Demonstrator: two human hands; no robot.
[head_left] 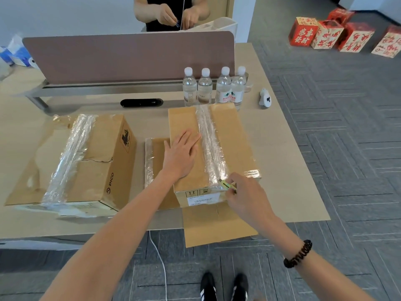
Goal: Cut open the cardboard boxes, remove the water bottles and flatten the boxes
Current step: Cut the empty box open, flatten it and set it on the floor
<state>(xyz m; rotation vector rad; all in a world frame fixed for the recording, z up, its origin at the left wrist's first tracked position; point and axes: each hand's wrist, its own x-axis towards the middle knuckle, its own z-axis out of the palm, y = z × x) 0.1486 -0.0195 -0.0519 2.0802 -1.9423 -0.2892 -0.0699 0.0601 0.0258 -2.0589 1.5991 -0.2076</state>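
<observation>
Brown boxes: three on the table. The big box point(71, 157) lies on the left. The taped box point(188, 118) stands on the right, under both hands. The small box point(159, 153) sits between them, right next to the taped box, and an arm hides part of it.
Flat cardboard point(217, 227): one piece. It lies under the taped box and hangs over the near edge of the table.
Red boxes point(329, 35): five, on the floor, far off to the right.
Water bottles point(205, 88): four white caps in a row. They stand up just behind the taped box.
Left hand point(181, 155): lies flat on top of the taped box. The fingers are straight and hold nothing.
Right hand point(243, 192): the fingers are curled round the cutter, at the near end of the tape strip point(210, 144).
Cutter point(226, 184): one, yellow-green, at the near top edge of the taped box.
Bracelet point(298, 254): one, dark, on the right wrist.
Small things: one black oval thing point(141, 102) and one white thing point(265, 98), both on the table.
Table point(282, 170): pale wood colour. A brown screen point(130, 55) stands across it.
Room: grey carpet point(347, 148) with a line pattern and a pale wall. A second person point(173, 16) stands behind the screen.
</observation>
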